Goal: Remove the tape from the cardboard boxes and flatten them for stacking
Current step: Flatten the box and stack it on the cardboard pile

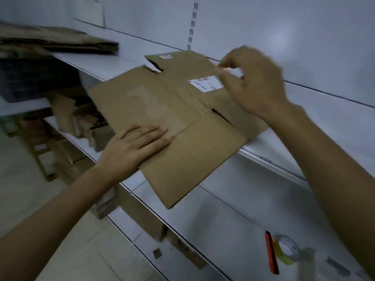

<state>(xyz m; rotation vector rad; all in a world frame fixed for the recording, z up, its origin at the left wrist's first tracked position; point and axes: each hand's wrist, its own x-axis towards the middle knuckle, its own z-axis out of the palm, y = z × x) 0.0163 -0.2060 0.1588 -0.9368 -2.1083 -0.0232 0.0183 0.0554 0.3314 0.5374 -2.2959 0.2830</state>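
Pressing the flattened box (162,110), the left hand (140,145) lies flat, fingers together; the right hand (253,84) pinches tape (228,70) at the far right.

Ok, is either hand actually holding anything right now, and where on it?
The right hand pinches a pale strip, likely tape, at its end above the white label. The left hand only presses flat on the flattened box.

I see a white shelf (253,179) carrying a flattened cardboard box (162,102), its near corner overhanging the front edge. A flat cardboard stack (60,40) sits far left. Tape roll (287,250) and orange cutter (271,253) lie side by side, near right.
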